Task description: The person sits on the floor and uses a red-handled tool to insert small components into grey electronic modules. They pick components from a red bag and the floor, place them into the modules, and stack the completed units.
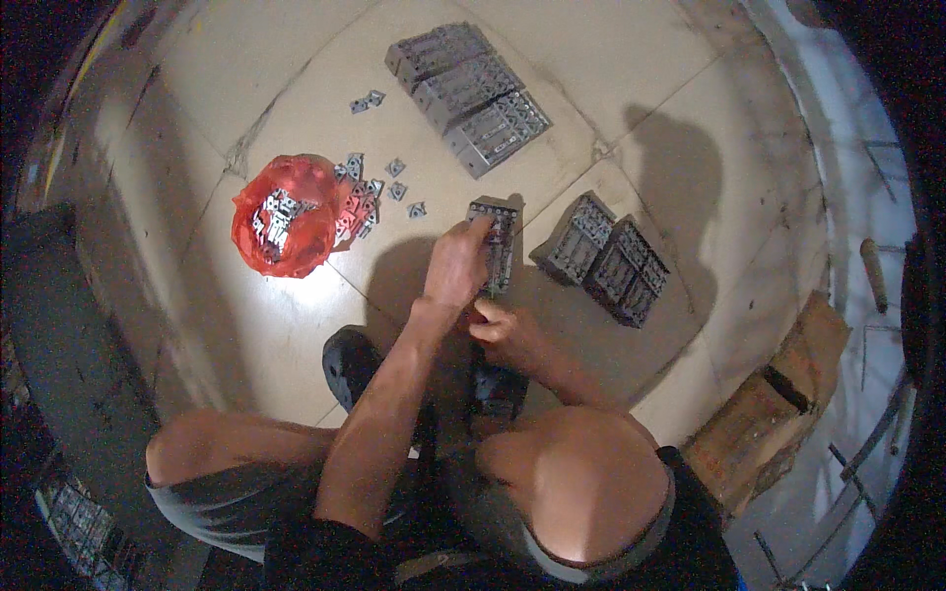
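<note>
A dark grey, slotted rectangular block lies on the floor in front of me, partly covered by my left hand. The left fingers are bent and pressed together on its upper face; whatever they pinch is hidden. Just below the block's near end is my right hand, its fingers curled closed. I cannot make out what it holds. To the left sits a red plastic bag with small shiny metal pieces inside. More small grey pieces lie scattered beside the bag.
A row of similar grey blocks stands at the far middle. Another group of blocks is at right. My dark shoes are close to the work. A torn brown cardboard piece lies at the right on the tiled floor.
</note>
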Demonstrator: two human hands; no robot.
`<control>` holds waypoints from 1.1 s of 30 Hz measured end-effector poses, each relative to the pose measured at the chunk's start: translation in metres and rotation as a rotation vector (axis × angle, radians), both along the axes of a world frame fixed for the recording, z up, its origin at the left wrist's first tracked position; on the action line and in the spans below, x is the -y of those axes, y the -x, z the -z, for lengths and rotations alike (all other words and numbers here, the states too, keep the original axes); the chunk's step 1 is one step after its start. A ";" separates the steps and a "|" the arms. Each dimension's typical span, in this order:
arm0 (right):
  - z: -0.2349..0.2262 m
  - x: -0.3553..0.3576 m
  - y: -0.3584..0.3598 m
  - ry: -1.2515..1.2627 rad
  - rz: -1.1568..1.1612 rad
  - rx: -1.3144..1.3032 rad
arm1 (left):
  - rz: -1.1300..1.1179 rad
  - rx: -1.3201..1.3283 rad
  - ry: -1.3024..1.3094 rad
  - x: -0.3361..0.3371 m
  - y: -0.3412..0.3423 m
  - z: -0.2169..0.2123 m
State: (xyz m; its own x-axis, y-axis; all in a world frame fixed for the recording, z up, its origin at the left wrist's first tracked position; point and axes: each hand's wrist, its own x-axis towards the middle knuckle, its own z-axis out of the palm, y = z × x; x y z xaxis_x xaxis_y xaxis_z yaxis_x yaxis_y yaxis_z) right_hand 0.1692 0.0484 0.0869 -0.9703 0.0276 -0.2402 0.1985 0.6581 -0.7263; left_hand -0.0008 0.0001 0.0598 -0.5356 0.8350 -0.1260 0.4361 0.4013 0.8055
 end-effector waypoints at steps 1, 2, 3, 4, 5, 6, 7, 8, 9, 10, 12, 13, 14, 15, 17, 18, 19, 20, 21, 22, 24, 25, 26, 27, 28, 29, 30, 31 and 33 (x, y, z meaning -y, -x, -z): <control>-0.001 0.003 -0.002 -0.014 0.027 -0.089 | -0.008 0.008 -0.017 0.001 0.001 0.000; -0.002 0.005 -0.004 -0.040 0.039 -0.091 | -0.005 0.024 -0.021 0.001 0.002 0.001; -0.003 0.007 -0.005 -0.076 0.027 -0.064 | -0.003 0.051 -0.022 0.001 0.003 0.001; -0.004 0.006 -0.007 -0.092 0.031 -0.073 | -0.007 0.048 -0.034 0.001 0.003 0.002; -0.005 0.007 -0.008 -0.111 0.008 -0.054 | -0.015 0.053 -0.036 0.001 0.003 0.002; -0.006 0.007 -0.008 -0.135 0.001 -0.090 | -0.031 0.057 -0.024 0.002 0.003 0.001; -0.007 0.008 -0.007 -0.113 0.015 -0.034 | -0.040 0.076 -0.034 0.002 0.003 0.000; -0.007 0.008 -0.006 -0.104 0.049 -0.033 | -0.053 0.094 -0.038 0.002 0.003 0.000; -0.008 0.009 -0.005 -0.099 0.082 -0.031 | -0.060 0.113 -0.067 0.002 0.003 -0.001; -0.010 0.010 -0.005 -0.102 0.095 -0.053 | -0.055 0.144 -0.036 0.001 0.003 -0.001; -0.015 0.014 -0.002 -0.104 0.113 -0.023 | -0.036 0.192 -0.018 0.000 0.008 -0.002; -0.019 0.016 -0.001 -0.023 0.210 -0.079 | -0.033 0.194 -0.020 0.001 0.010 -0.003; -0.023 0.018 0.000 0.063 0.305 -0.040 | -0.026 0.202 -0.019 0.002 0.010 -0.004; -0.028 0.018 0.000 0.143 0.387 -0.011 | -0.013 0.214 -0.010 0.001 0.011 -0.005; -0.033 0.011 -0.001 0.130 0.370 0.004 | -0.019 0.232 -0.004 -0.002 0.011 -0.007; -0.034 0.008 -0.001 0.126 0.347 -0.040 | -0.039 0.241 0.014 -0.002 0.011 -0.008; -0.034 0.007 0.000 0.098 0.263 0.050 | -0.043 0.251 0.015 -0.002 0.012 -0.009; -0.033 0.006 0.001 0.063 0.194 0.092 | -0.040 0.262 0.017 -0.001 0.011 -0.010; -0.031 0.004 0.002 0.017 0.143 0.121 | -0.037 0.273 0.013 -0.002 0.012 -0.009; -0.029 0.005 0.001 0.050 0.174 0.046 | -0.030 0.245 -0.036 -0.002 0.011 -0.009; -0.030 0.010 0.001 0.114 0.229 -0.123 | -0.068 0.191 -0.124 0.002 0.010 -0.009; -0.032 0.013 0.002 0.149 0.323 -0.149 | -0.069 0.160 -0.026 0.001 0.008 -0.008; -0.036 0.015 0.003 0.133 0.423 -0.192 | -0.058 0.171 -0.035 0.005 0.005 -0.008; -0.037 0.010 0.007 0.093 0.540 -0.249 | -0.043 0.191 -0.017 0.001 0.008 -0.005; -0.043 0.005 0.009 0.030 0.541 -0.311 | -0.025 0.215 0.004 0.000 0.009 -0.004; -0.049 0.002 0.013 -0.031 0.553 -0.367 | -0.017 0.220 -0.011 -0.002 0.010 -0.002; -0.057 -0.001 0.017 -0.087 0.556 -0.412 | -0.015 0.222 -0.008 -0.002 0.010 -0.001; -0.065 -0.008 0.020 -0.037 0.624 -0.355 | -0.016 0.226 -0.019 -0.001 0.011 -0.001; -0.075 -0.028 0.027 0.050 0.752 -0.218 | -0.030 0.238 -0.016 -0.002 0.012 -0.001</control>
